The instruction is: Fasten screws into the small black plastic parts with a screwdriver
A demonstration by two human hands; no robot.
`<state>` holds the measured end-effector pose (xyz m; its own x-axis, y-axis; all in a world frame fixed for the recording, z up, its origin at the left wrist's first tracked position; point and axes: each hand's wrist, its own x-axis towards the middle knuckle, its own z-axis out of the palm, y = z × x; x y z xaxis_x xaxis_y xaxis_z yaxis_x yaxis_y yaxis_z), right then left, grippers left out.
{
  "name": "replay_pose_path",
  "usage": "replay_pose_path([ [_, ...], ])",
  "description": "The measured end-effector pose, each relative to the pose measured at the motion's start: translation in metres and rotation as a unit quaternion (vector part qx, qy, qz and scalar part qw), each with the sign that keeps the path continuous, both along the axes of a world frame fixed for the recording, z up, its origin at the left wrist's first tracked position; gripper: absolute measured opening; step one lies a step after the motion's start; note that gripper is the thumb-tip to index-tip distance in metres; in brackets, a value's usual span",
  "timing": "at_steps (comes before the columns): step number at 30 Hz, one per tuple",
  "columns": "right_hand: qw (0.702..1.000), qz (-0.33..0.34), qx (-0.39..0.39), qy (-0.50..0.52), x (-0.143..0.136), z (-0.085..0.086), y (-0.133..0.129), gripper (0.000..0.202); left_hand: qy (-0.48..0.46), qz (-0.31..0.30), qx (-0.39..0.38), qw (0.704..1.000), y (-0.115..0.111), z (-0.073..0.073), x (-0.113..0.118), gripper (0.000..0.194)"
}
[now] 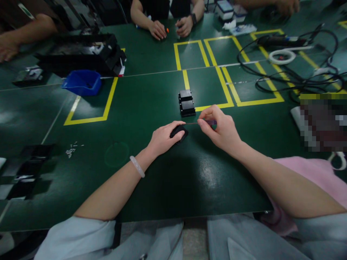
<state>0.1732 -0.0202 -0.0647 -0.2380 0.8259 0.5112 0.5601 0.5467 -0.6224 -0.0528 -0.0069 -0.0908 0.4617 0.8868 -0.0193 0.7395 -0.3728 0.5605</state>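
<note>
My left hand is closed round a small black box-shaped part and keeps it against the green table. Between the fingers of my right hand is a screwdriver with a purplish handle. Its thin shaft points left, and the tip is at the far edge of the black part, near my left fingertips. Whether the tip sits in a screw is too small to tell. Just beyond stand two black blocks with small bright screws along their sides.
Small silver screws lie loose at left, near dark flat parts. Further back are a blue bin and a large black tray. Black cables coil at right. A person's hands rest across the table.
</note>
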Motion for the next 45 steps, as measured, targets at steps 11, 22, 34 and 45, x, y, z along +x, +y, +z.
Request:
replay_pose_path([
  [11,1.0,-0.01,0.001,-0.001,-0.0011,-0.0002,-0.001,0.011,-0.002,-0.001,0.001,1.0,-0.0002,0.0005,-0.0003,0.045],
  [22,1.0,0.0,0.004,0.003,-0.001,-0.0003,0.0002,0.007,-0.009,-0.004,0.002,1.0,0.0005,-0.0009,-0.0003,0.045],
  [34,0.999,0.021,0.008,0.024,-0.0007,0.0012,-0.0001,0.007,-0.007,-0.006,0.0,1.0,0.0007,-0.0007,-0.0003,0.045],
  [45,1.0,0.004,0.024,0.011,-0.0011,0.0009,0.0001,0.009,-0.005,-0.005,0.001,1.0,0.0009,-0.0003,-0.0006,0.046],
])
